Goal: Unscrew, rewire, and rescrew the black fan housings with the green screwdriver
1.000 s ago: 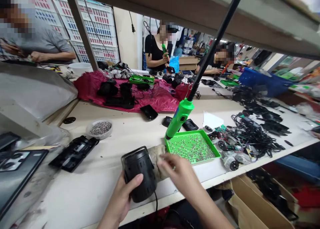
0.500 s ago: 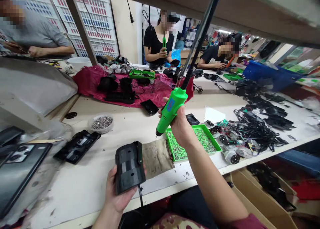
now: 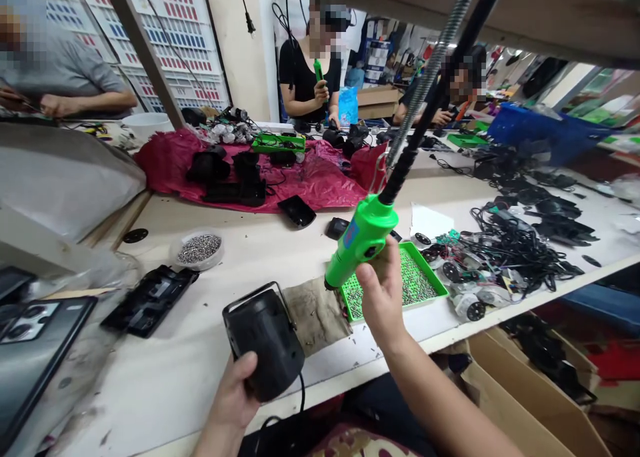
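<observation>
Housing [image 3: 265,344], black, is gripped in L hand [image 3: 233,387] — thumb in front, fingers mostly hidden behind — above surface [image 3: 165,384], beside cloth [image 3: 315,314]. R hand [image 3: 386,294] loosely open by green screwdriver [image 3: 357,244], contact hard to tell, w/ screw tray [image 3: 433,268] nearby.

A workshop, judging by the bench [image 3: 150,384], hanging screwdriver [image 3: 361,236], screw tray [image 3: 430,268] and, blurrily behind, probably stacked boxes [image 3: 377,56].

1. Passable over the worktable [image 3: 165,370] between the open casing [image 3: 150,300] and the black housing [image 3: 265,344] in the left hand [image 3: 233,394].
2. Blocked above the left part of the green tray [image 3: 425,301] by the hanging driver [image 3: 357,240] and right hand [image 3: 384,290].
3. Hemmed in beyond, rightward, by the cable heap [image 3: 515,240].
</observation>
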A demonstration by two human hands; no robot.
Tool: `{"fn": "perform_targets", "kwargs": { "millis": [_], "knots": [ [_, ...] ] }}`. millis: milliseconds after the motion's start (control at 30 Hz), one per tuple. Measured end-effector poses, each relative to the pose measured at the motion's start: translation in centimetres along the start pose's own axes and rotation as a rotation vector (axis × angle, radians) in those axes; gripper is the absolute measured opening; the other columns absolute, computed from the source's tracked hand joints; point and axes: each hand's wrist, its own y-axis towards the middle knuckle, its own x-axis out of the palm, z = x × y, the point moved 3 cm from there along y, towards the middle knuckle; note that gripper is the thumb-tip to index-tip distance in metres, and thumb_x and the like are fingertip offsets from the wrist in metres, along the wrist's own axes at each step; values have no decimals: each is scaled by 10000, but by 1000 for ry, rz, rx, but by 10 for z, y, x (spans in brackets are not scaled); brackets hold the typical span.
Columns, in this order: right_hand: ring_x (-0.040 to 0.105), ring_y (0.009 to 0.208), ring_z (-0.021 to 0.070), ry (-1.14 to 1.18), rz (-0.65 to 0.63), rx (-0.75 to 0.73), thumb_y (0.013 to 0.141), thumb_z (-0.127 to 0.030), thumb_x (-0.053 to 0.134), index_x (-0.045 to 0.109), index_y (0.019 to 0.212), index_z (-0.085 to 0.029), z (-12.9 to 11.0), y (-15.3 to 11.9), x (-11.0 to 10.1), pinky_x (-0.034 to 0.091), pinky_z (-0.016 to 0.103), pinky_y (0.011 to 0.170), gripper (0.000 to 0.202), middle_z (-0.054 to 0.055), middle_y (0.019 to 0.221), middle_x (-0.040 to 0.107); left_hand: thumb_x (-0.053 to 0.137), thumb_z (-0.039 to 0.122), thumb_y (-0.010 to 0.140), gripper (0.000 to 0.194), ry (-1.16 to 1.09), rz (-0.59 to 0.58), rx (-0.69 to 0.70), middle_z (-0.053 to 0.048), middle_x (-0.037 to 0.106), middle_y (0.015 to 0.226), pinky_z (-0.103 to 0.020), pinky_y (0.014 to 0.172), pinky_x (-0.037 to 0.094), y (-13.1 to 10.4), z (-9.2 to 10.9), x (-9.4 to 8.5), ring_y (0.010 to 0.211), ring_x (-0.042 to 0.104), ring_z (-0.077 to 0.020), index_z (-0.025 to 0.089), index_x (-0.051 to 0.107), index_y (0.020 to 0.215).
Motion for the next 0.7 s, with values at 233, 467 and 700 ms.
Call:
{"fn": "perform_targets", "kwargs": {
  "millis": [233, 467, 700],
  "knots": [
    [537, 1188, 311, 74, -155, 33, 824, -747, 467, 448, 1320, -292, 10, 1, -1, 413, 540, 1015, 674, 106, 1242, 584, 884, 347, 475, 685, 454, 47, 302, -95, 744, 1036, -419, 886, 533, -11, 9, 19, 978, 673, -322, 176, 656, 1099],
    [648, 988, 242, 81, -264, 124, 803, -429, 719, 511, 1200, -298, 1, 9, 3, 493, 458, 890, 467, 28, 972, 666, 859, 399, 506, 660, 555, 167, 424, -64, 709, 994, -389, 918, 483, -14, 7, 33, 970, 646, -278, 195, 623, 1088],
    [522, 511, 121, 475, -40, 17, 798, -518, 641, 553, 1086, -262, -24, -2, 27, 543, 321, 604, 395, -69, 609, 555, 862, 391, 485, 704, 313, 287, 146, -60, 717, 885, -375, 691, 569, -10, -3, 42, 818, 672, -266, 153, 613, 1099]
  ]
}}
